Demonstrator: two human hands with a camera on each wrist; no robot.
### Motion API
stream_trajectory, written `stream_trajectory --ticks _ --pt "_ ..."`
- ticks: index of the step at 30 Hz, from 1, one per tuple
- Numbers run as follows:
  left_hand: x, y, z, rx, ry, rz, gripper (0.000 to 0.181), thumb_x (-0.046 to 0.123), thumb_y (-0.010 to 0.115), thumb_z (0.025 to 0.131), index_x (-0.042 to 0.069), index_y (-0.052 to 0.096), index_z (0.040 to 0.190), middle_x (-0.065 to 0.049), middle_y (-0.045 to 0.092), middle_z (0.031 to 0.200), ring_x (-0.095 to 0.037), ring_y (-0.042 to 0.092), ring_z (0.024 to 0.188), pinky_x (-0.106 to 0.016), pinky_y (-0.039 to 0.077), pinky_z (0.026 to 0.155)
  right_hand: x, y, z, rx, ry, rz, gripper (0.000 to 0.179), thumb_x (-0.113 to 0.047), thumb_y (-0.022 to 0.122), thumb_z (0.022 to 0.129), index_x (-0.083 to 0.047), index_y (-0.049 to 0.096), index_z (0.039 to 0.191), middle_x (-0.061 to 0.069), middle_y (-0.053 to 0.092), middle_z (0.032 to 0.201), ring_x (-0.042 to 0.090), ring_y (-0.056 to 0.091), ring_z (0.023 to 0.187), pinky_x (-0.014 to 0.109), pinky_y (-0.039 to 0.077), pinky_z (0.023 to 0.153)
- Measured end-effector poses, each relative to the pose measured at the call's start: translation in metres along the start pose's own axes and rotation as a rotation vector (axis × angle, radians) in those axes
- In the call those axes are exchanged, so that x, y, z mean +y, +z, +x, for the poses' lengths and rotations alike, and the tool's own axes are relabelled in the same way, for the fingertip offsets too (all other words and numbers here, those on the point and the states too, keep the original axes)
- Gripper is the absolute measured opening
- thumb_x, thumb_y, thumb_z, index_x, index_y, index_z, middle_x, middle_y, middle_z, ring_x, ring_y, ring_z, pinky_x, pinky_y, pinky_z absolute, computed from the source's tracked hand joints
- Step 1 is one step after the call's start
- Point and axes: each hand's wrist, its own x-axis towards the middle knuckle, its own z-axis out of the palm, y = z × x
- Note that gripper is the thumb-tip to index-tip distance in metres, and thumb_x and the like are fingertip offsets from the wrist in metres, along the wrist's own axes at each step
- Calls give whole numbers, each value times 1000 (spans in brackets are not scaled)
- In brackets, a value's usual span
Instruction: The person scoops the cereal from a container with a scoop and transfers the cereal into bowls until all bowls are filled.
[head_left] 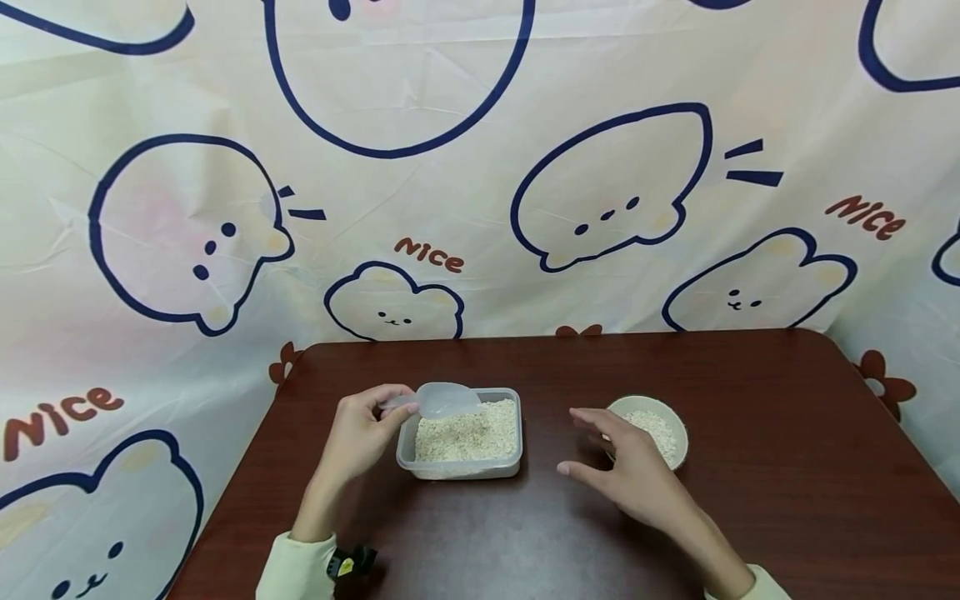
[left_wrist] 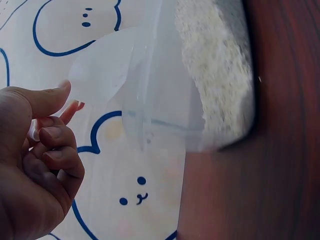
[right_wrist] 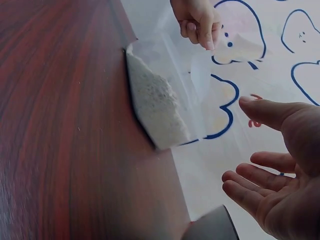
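And here's the left hand (head_left: 360,433), pinching the translucent scoop (head_left: 446,402) by its handle; the scoop's bowl-shaped end is at the far left part of the plastic tub (head_left: 467,472), which holds pale flakes (head_left: 468,437); across the desk (head_left: 480,550), the right hand (head_left: 637,479) is unclenched, thumb apart from fingers; near it sits a round dish (head_left: 680,437) with more flakes, right of the tub.
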Motion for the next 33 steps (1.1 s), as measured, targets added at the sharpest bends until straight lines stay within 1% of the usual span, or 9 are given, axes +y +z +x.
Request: stream_trajectory --ticks 6,11,18,22,27,29,33 --pt "-7 -9 -5 -3 -1 34 7 11 81 97 12 78 103 4 41 66 -5 37 56 -24 33 51 -1 14 5 -24 -11 6 68 -31 92 87 -13 63 146 11 68 144 35 75 119 45 60 100" --pt "-10 -14 -5 -15 -7 70 7 10 80 97 12 78 103 4 42 66 -6 39 57 -24 35 53 -2 24 11 -48 6 34 68 -32 91 88 -13 63 146 10 67 144 35 75 119 44 60 100" --pt "-12 -17 -6 -30 -21 118 8 9 81 96 10 78 103 4 43 66 -8 41 57 -24 37 53 2 38 18 -63 -13 91 63 -25 91 88 -7 65 143 13 68 142 36 75 118 39 60 100" --pt "-13 -17 -6 -42 -14 136 8 8 81 95 10 78 103 4 44 66 -8 41 57 -24 37 53 4 43 21 -73 -11 100 64 -23 91 89 -3 64 144 16 67 143 37 75 119 38 60 100" --pt "-17 -14 -2 -66 7 158 9 8 81 95 9 78 103 4 48 66 -8 43 57 -24 38 53 6 49 25 -99 -4 130 69 -25 89 90 1 59 148 20 66 144 38 71 125 38 59 102" --pt "-19 -11 0 -77 8 160 9 8 82 95 8 78 103 3 50 67 -7 44 58 -23 39 53 7 52 26 -103 -2 144 71 -25 89 90 2 58 148 20 66 144 38 70 127 37 59 102" --pt "-21 -4 3 -102 16 143 11 8 82 95 6 79 105 3 51 68 -6 43 58 -23 39 54 8 59 28 -112 40 179 73 -24 90 89 -1 57 150 17 66 146 35 68 131 36 59 103"
